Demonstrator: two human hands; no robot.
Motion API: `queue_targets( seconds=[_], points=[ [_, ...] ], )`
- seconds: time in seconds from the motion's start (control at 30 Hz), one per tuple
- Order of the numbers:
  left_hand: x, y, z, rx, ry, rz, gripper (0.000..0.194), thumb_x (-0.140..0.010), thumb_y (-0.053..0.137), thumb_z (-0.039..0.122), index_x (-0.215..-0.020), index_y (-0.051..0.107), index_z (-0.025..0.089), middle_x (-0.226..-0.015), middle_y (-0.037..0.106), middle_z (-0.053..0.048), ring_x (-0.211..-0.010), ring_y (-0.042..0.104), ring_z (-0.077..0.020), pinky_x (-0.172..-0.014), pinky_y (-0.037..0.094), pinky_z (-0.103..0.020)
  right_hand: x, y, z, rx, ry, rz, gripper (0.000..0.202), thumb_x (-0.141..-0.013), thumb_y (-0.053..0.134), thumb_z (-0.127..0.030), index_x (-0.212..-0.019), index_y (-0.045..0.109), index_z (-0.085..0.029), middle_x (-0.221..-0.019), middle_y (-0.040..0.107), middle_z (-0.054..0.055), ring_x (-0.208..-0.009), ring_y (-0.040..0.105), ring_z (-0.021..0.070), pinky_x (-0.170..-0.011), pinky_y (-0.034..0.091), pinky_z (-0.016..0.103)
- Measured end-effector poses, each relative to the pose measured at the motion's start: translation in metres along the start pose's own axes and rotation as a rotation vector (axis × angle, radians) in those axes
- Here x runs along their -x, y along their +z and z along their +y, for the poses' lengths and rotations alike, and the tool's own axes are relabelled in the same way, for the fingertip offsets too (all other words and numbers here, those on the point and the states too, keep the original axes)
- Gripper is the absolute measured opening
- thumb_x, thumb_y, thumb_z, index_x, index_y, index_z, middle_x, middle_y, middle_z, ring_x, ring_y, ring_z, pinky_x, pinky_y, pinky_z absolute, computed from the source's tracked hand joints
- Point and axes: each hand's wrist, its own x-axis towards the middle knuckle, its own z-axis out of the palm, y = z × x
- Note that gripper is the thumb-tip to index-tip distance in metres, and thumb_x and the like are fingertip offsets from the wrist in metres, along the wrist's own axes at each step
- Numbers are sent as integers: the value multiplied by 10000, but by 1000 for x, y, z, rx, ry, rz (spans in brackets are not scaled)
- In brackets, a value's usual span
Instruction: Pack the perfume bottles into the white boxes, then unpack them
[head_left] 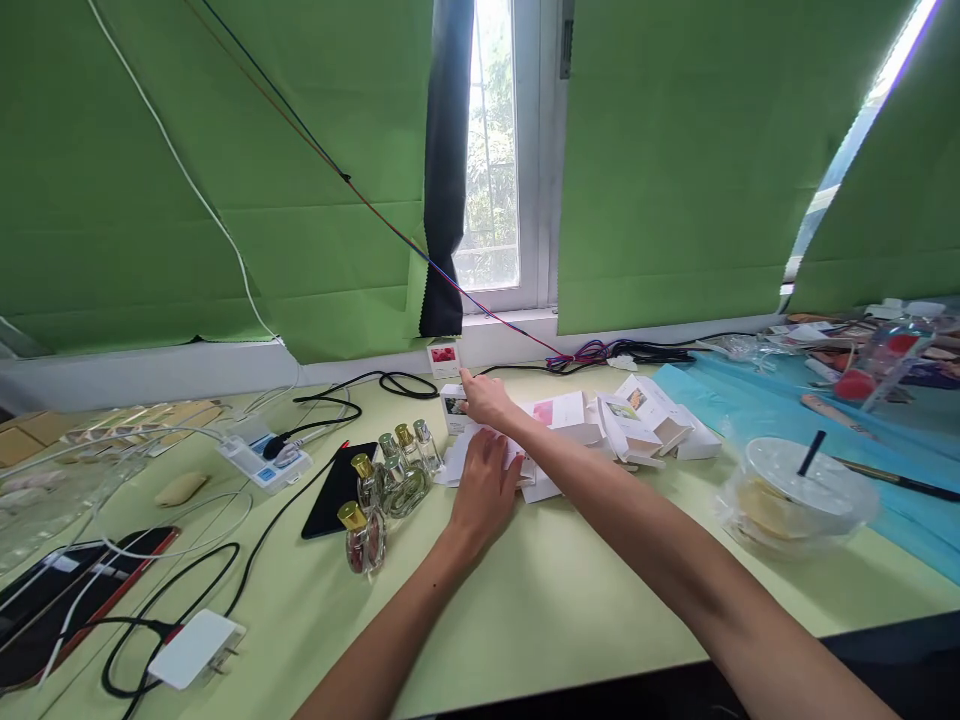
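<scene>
My right hand (487,400) reaches to the back of the table, its fingers beside a small white box with a dark picture (454,404). What its fingers hold, if anything, is hard to make out. My left hand (484,482) lies with fingers spread on white flattened cardboard (456,464). Another small box with a red picture (445,361) stands upright by the sill. Several opened white boxes (630,425) are heaped to the right of my hands. Left of my hands stand several glass bottles with gold or silver caps (365,540).
A black phone (337,492) lies behind the bottles. Cables, a power strip (264,458) and a white charger (196,648) spread over the left side. On the right sit a bagged plastic cup (799,495) and blue plastic sheeting (919,515).
</scene>
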Motion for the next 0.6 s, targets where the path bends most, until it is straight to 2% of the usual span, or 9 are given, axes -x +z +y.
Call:
queue_targets(
  seconds=[0.1, 0.23, 0.43, 0.5, 0.6],
  points=[
    [0, -7, -2, 27, -4, 30, 277, -1056, 410, 322, -1263, 540, 192, -1332, 524, -169, -1292, 521, -318, -1092, 484, -535, 2, 6, 9, -76, -2, 47, 436, -887, 727, -181, -1282, 542, -181, -1114, 744, 157, -1025, 713, 297, -815, 480, 335],
    [-2, -10, -2, 57, -25, 43, 274, -1057, 404, 305, -1257, 550, 189, -1283, 553, -160, -1224, 567, -297, -1076, 498, -507, 25, 4, 19, -172, -27, 197, 425, -901, 687, -138, -1293, 527, -176, -1120, 733, 137, -1018, 703, 268, -795, 482, 303],
    [0, -6, -2, 76, -48, -2, 238, -1050, 419, 293, -1218, 562, 203, -1256, 584, -147, -1195, 570, -288, -1049, 499, -512, 62, -23, 26, -293, -68, 441, 331, -961, 599, -197, -1274, 495, -164, -1135, 711, 119, -1075, 657, 241, -936, 470, 332],
    [-1, -3, -4, 82, -48, -33, 207, -1043, 428, 282, -1144, 591, 204, -1185, 619, -129, -1146, 584, -283, -1024, 505, -503, 71, -34, 27, -375, -99, 566, 266, -950, 602, -212, -1202, 526, -176, -1046, 723, 101, -991, 669, 252, -913, 480, 353],
    [-5, 1, -11, 98, -76, -44, 205, -1033, 436, 266, -1045, 627, 194, -1103, 650, -122, -1096, 599, -283, -1002, 505, -503, 90, -46, 25, -421, -162, 597, 216, -937, 597, -224, -1147, 548, -204, -1057, 727, 95, -967, 673, 252, -898, 488, 350]
  ],
)
